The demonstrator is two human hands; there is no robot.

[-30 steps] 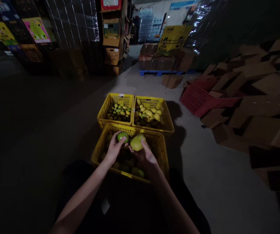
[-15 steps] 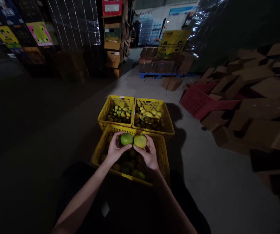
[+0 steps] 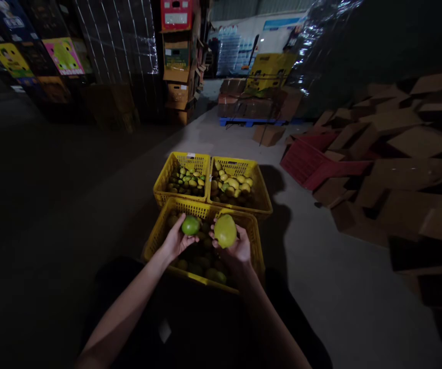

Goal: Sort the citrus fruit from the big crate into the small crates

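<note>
My left hand (image 3: 175, 240) holds a small green fruit (image 3: 191, 225) above the near yellow crate (image 3: 155, 241). In my right hand (image 3: 237, 248) sits a larger yellow-green fruit (image 3: 225, 230), turned up towards me. Both hands hover over the crate, which holds several dim fruits (image 3: 201, 264). Beyond it stand two more yellow crates side by side: the left crate (image 3: 164, 180) has small green fruits, the right crate (image 3: 261, 192) has bigger yellow ones.
A red crate (image 3: 309, 161) lies tipped on the concrete floor to the right, among heaps of flattened cardboard boxes (image 3: 405, 169). A blue pallet (image 3: 249, 121) with boxes stands at the back. Stacked cartons (image 3: 177, 61) and wrapped goods fill the left.
The two fruits, held touching each other half a second ago, have come apart. My right hand has turned the yellow fruit and drawn it slightly right and down.
</note>
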